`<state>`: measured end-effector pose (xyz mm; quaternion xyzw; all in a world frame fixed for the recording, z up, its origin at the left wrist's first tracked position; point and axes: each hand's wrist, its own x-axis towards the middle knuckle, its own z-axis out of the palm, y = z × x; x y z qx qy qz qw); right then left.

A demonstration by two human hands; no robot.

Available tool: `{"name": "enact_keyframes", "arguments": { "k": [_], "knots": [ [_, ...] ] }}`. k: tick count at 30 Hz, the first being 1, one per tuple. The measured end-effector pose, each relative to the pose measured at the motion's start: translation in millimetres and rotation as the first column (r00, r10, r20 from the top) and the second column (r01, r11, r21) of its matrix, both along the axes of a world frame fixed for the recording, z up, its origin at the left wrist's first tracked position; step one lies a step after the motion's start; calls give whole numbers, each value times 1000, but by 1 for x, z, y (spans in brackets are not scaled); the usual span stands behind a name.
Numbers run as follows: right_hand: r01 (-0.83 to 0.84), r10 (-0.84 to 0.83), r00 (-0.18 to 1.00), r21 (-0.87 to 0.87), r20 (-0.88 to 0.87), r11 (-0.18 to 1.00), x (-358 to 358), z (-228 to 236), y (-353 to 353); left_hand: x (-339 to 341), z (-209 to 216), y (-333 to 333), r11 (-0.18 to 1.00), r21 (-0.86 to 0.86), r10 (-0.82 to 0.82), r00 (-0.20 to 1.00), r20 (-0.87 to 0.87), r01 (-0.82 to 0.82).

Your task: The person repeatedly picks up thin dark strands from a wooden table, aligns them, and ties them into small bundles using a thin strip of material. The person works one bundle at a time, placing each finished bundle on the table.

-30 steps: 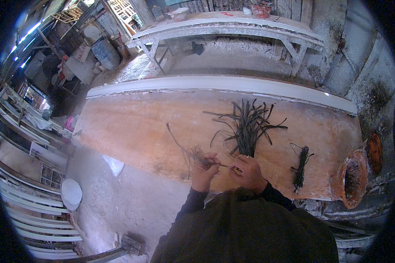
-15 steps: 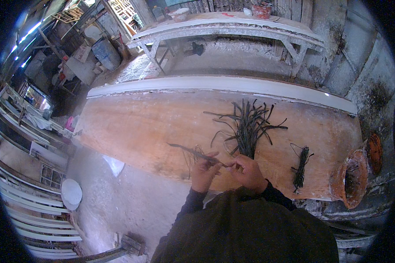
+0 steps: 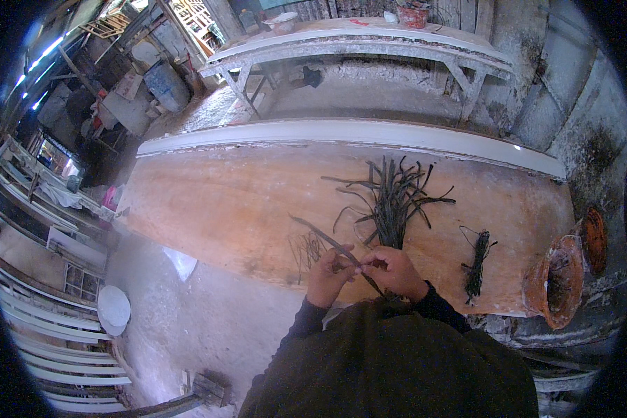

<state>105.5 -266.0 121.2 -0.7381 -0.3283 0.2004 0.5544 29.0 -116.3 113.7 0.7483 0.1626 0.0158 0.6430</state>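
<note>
Strip (image 3: pixel 333 242), near-left of the bundle (image 3: pixel 395 202), is pinched by the fingers of our left hand (image 3: pixel 327 281) and right hand (image 3: pixel 400 272), and we do best holding it flat with light, close grips.

Interior dim overall. Daylight enters upper left through roof gaps (image 3: pixel 53 44) and a slatted opening (image 3: pixel 196 28), both overexposed. Pinpoint glare noted on the white board (image 3: pixel 348 132), right end. Dark bundle (image 3: pixel 391 202) and jacket (image 3: pixel 397 362) lose detail. Shadows grainy. Straight edges bow; corners black.
</note>
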Motion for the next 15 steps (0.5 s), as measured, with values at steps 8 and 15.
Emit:
{"name": "enact_keyframes", "arguments": {
  "k": [8,15],
  "knots": [
    [59,-60,998,46,33,997,-2,-10,4,-4,-7,-4,985,-153,86,995,44,-78],
    [87,-90,995,82,32,993,-4,-19,6,-3,-13,-6,979,-187,98,992,78,-82]
  ]
}}
